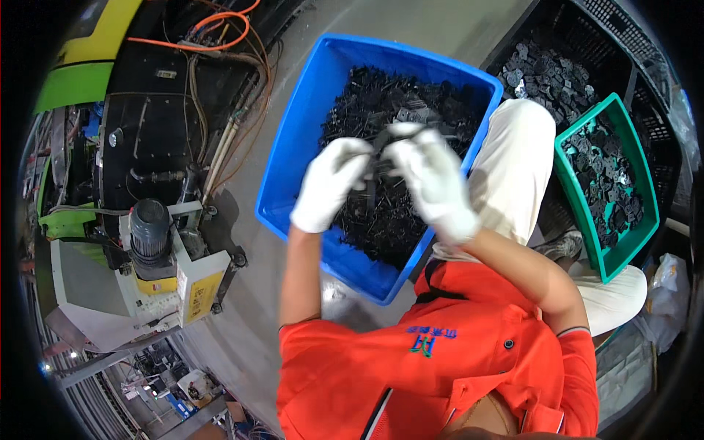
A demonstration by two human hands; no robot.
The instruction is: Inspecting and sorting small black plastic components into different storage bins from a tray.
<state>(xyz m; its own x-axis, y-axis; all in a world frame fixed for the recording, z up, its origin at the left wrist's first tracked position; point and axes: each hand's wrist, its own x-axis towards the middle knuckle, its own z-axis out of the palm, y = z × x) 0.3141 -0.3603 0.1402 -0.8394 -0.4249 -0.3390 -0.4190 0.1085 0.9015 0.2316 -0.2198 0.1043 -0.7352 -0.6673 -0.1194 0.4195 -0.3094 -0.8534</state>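
Over a large blue bin (293,132), my two white-gloved hands are close together. Under them lies a heap of small black parts (381,227), thin and sprue-like. My left hand (328,182) has its fingers and thumb pinched on a dark part (376,158) that spans the gap to the other hand. My right hand (433,180) is smeared by motion, with its fingers curled at the same dark part. The exact shape of that part is too blurred to make out. A lighter grey piece (414,115) shows on the heap just beyond the hands.
A green tray (601,268) of black flat parts rests by my leg at the right. Behind it, a black crate (605,22) holds more dark pieces (546,77). Machinery with a motor (150,231) and an orange hose (165,44) stands along the left.
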